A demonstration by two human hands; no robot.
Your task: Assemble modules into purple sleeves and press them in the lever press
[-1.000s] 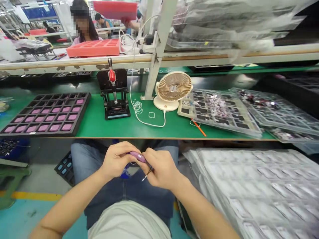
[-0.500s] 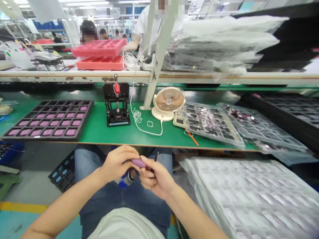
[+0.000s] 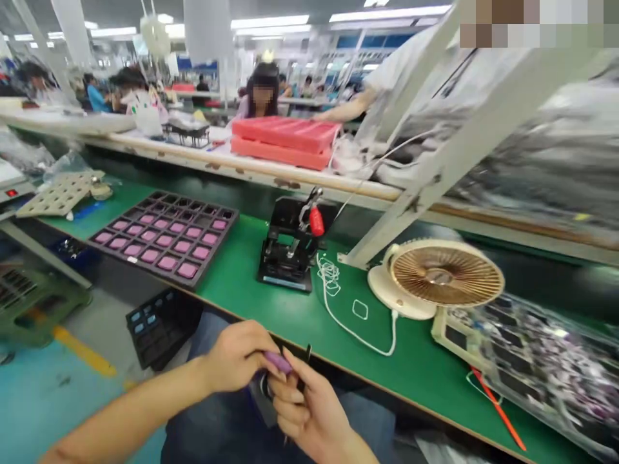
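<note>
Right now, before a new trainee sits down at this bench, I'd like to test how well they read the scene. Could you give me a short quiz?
1. True or false: the purple piece sits between the left hand and the right hand.
2. What colour are the pieces lying in the black tray?
3. Fill the gap: in this view, the desk fan stands to the ___ of the hand press.

Key: 1. True. 2. Pink. 3. Right.
</note>
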